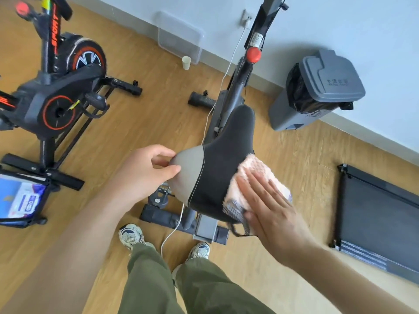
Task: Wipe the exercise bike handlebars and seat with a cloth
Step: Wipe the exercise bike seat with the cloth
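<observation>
While the left hand (145,171) grips the seat (217,168), the right hand (269,211) presses the cloth (247,175) flat.

seat (221,159) centre; left hand (145,171) grips its left edge, right hand (267,209) flat on cloth (254,177) at its right side. Second bike (56,91) far left, bin (317,89) right by wall.

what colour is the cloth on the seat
Pale pink and fluffy, with a grey-striped edge: the cloth shows in the head view.
</observation>
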